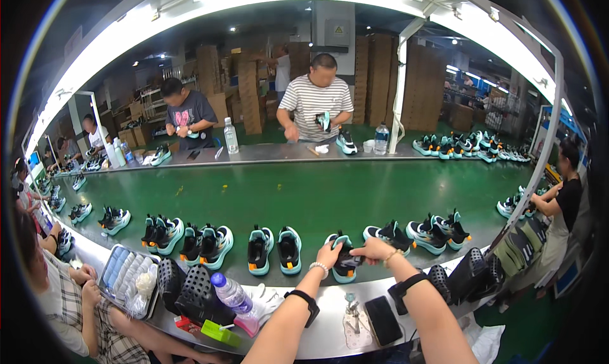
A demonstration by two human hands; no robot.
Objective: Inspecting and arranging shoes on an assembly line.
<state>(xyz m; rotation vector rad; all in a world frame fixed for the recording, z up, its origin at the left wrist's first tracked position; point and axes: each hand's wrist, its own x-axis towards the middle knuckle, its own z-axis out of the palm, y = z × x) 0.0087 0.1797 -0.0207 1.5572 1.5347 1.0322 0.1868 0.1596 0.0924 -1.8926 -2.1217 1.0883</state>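
Both forearms were bare, with no sleeves reaching into view. The left hand [329, 255] wore a bracelet of small pale round beads [319, 269] at the wrist, and a broad black band [306, 302] wrapped the forearm further up. The right hand [375, 248] carried a thin gold-coloured chain bracelet [391, 257] at the wrist and a wide black strap [406, 286] around its forearm.

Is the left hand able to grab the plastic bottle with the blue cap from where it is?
Probably yes. The left hand is on a black and teal shoe on the green belt. The plastic bottle lies just left of that forearm on the metal ledge, with nothing between them.
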